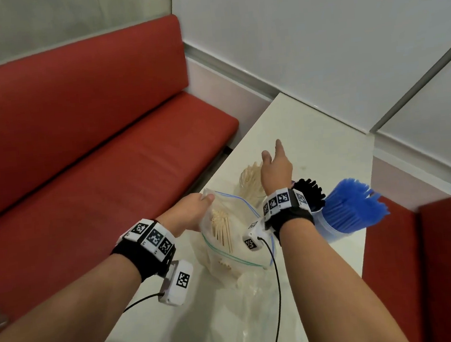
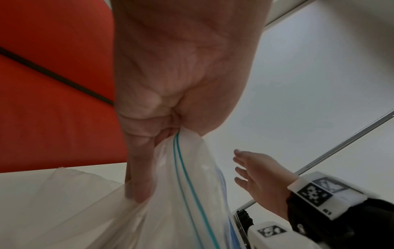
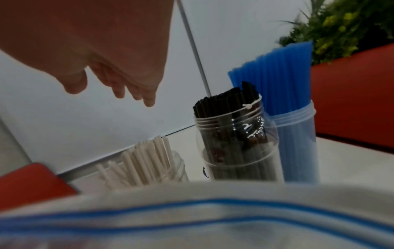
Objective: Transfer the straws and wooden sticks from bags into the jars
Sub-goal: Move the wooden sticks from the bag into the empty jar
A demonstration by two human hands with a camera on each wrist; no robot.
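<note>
While pinched at its zip rim by left hand (image 1: 192,211), bag (image 1: 234,241) of wooden sticks (image 1: 221,230) kept open; right hand (image 1: 275,170), fingers relaxed and empty, above jar (image 3: 149,166) beyond.

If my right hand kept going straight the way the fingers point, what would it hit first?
Probably nothing on the table: the right hand is open above the jar of wooden sticks, fingers aimed past it toward the white wall. Depth is unclear.
</note>
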